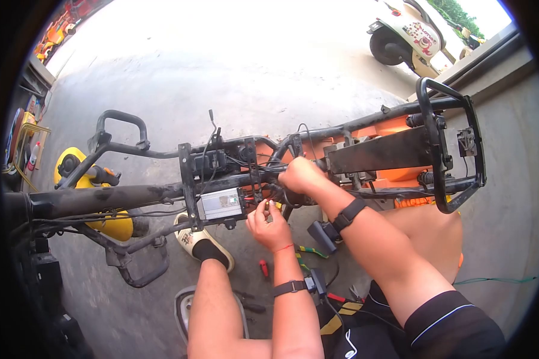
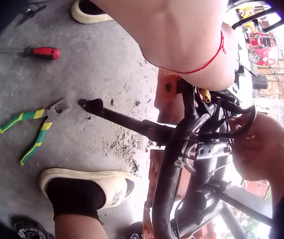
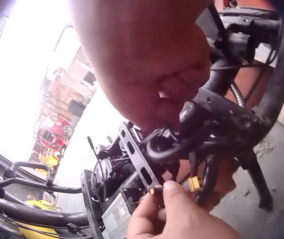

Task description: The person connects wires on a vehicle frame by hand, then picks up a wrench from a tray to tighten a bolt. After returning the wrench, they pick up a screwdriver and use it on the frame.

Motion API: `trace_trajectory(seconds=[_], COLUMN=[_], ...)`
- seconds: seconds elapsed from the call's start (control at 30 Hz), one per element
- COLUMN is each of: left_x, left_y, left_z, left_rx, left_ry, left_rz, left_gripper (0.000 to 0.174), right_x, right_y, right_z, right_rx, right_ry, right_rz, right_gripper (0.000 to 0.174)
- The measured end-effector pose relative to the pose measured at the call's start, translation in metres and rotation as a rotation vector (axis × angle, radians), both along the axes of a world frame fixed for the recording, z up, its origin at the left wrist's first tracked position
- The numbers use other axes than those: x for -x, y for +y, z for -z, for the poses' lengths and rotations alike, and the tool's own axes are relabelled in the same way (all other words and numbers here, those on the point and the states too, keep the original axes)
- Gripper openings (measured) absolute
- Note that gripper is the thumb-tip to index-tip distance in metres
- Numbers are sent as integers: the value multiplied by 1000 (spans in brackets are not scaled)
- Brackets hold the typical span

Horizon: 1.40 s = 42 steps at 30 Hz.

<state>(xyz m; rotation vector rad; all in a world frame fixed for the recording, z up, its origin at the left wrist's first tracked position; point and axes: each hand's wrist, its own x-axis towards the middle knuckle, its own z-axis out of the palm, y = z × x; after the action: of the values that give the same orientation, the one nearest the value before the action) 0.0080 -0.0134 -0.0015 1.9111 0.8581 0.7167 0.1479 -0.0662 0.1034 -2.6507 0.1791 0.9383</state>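
Observation:
A bare black vehicle frame [image 1: 120,196] stretches across in front of me. My left hand [image 1: 270,226] is by the finned silver box [image 1: 221,204]; thumb and finger pinch a thin black cable end with a brass-coloured tip [image 3: 154,190]. Just beyond the thumb shows a yellow connector [image 3: 195,183]. Higher up and to the right, my right hand [image 1: 302,175] reaches in among the frame tubes. Its curled fingers hold a looped black cable [image 2: 253,121]; the fingertips are partly hidden in the right wrist view.
Green-and-yellow pliers [image 2: 47,119] and a red-handled screwdriver [image 2: 45,53] lie on the concrete floor. A stand leg [image 2: 127,121] juts from the frame. Past the frame, a white scooter [image 1: 416,39] stands outside. Yellow parts [image 1: 78,173] are at the left.

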Motion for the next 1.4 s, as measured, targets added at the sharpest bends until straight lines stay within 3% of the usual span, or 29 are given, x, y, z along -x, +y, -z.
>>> trace_trajectory(seconds=[0.1,0.13,0.17,0.23,0.3,0.33,0.37,0.43,0.5,0.6,0.67,0.77,0.8,0.9,0.97,1.03,1.1,1.17,1.2,1.3,1.37,1.4], left_x=[0,0,0,0,0,-1,0,1,1,-1,-2,-1,0,-1,-1,-1,-2,-2,-3,-5,-6,-6], left_y=[1,1,0,-1,0,0,0,2,2,-2,-2,-3,-2,-3,-2,-2,-3,-4,-5,-5,-4,-4], left_z=[0,0,-2,-6,-3,-2,-1,0,1,0,-2,-4,-2,-2,-1,-2,-2,-2,-3,-4,-3,-3], left_rx=[-36,-43,-43,-8,-16,-19,-17,-40,-58,-64,-60,-40,-49,-74,-92,15,33,51,60,80,87,74], left_ry=[-18,-28,-27,0,2,3,8,-3,-21,-30,-17,6,8,4,5,2,-9,-18,-17,-23,-31,-24], left_rz=[3,9,17,10,24,18,14,29,16,6,4,10,11,10,7,30,17,6,-4,-19,-27,-24], left_gripper=[15,15,15,15,15,15,15,16,16,15,15,14,14,15,16,18,19,20,19,19,19,19], right_x=[-23,-24,-24,-21,-3,-7,-10,-19,-26,-20,-12,9,15,25,27,24,17,13,14,13,13,14], right_y=[-4,0,2,17,35,37,32,14,-12,-41,-56,-46,-39,-35,-32,-26,-19,-15,-13,-10,-13,-14], right_z=[5,-7,-18,-37,-55,-60,-61,-60,-60,-31,0,-5,-14,-4,-3,-12,-2,8,6,2,4,5], right_rx=[-229,-419,-666,-770,-833,-652,-651,-231,-519,-509,-451,-347,-380,-330,-374,-533,-453,-75,-75,-92,-66,-96], right_ry=[-109,-117,31,149,102,96,102,-489,-318,-256,-403,-539,-526,-731,-679,-349,-353,-482,-480,-440,-543,-555], right_rz=[100,199,343,368,-41,-287,-288,-418,-76,-4,107,155,268,167,239,243,185,-5,-5,151,318,294], right_gripper=[39,34,31,26,31,33,33,32,33,32,29,25,23,22,21,22,24,24,24,22,26,31])
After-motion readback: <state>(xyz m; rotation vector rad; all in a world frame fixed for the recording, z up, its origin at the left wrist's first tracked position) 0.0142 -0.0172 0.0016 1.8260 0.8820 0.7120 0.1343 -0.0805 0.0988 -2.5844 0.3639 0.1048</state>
